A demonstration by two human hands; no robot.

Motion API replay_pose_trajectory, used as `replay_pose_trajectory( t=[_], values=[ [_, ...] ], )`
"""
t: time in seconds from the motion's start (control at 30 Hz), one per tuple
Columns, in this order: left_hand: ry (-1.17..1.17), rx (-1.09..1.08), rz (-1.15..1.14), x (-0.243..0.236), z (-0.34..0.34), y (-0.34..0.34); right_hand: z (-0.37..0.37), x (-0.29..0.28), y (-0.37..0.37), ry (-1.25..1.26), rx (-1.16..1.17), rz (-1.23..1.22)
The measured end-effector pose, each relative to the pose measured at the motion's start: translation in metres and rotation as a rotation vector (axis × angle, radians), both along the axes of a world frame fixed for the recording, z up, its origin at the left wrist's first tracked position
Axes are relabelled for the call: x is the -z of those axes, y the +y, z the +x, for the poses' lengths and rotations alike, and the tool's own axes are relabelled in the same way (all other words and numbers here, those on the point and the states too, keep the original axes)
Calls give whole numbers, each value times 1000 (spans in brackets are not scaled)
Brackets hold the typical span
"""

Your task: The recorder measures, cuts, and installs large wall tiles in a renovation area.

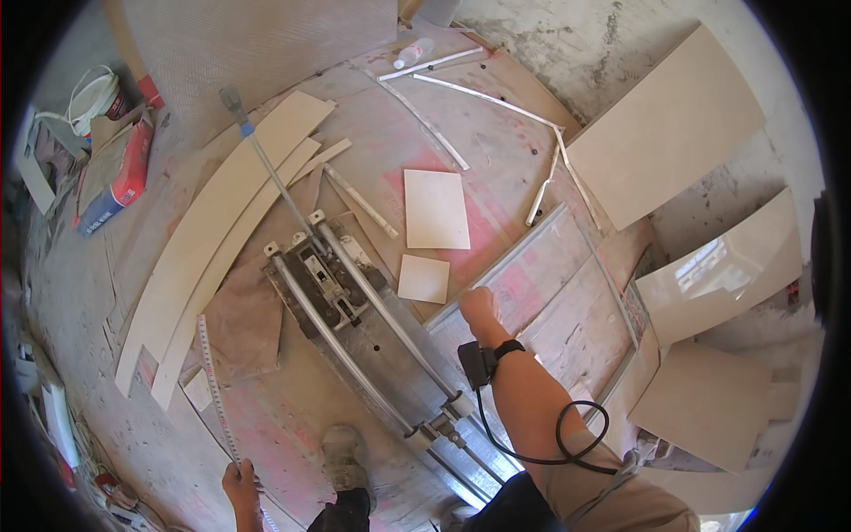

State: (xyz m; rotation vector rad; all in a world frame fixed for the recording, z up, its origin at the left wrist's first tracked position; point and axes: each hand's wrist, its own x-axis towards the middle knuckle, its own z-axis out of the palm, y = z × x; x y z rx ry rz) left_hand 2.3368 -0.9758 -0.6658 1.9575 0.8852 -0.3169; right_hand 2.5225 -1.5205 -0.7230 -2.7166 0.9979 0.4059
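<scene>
My left hand [238, 486], at the bottom left, is closed on a long white measuring strip [213, 377] with graduations, which runs up the floor to the edge of the tile pieces. Right of centre, my right hand [480, 308] is curled closed just beside the small square tile piece [423, 279]; its fingers are turned down, and whatever they may hold is hidden. Between my arms lies a manual tile cutter [377, 337] with two shiny rails. Its long handle [275, 173] slants up and away to the left.
Long cut tile pieces [217, 199] lie left of the cutter. A white rectangular tile [437, 209] and narrow cut strips [487, 96] are beyond it. Large tiles [669, 129] lean along the right wall. A bag [115, 168] and a bucket [93, 102] stand far left.
</scene>
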Motion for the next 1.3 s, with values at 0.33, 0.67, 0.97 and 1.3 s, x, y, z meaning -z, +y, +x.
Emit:
replay_pose_trajectory(
  t=[0.33, 0.67, 0.97, 1.3],
  values=[
    [9, -11, -41, -6, 11, -8, -32, -29, -53, -254, -368, 132],
    [72, 151, 61, -35, 21, -11, -30, 11, -42, -539, -55, 220],
    [83, 123, 35, -44, 22, -12, -43, -17, -44, -586, -527, -252],
    [92, 211, 74, -43, 25, -13, -80, -35, -1, -86, -660, 555]
  ],
)
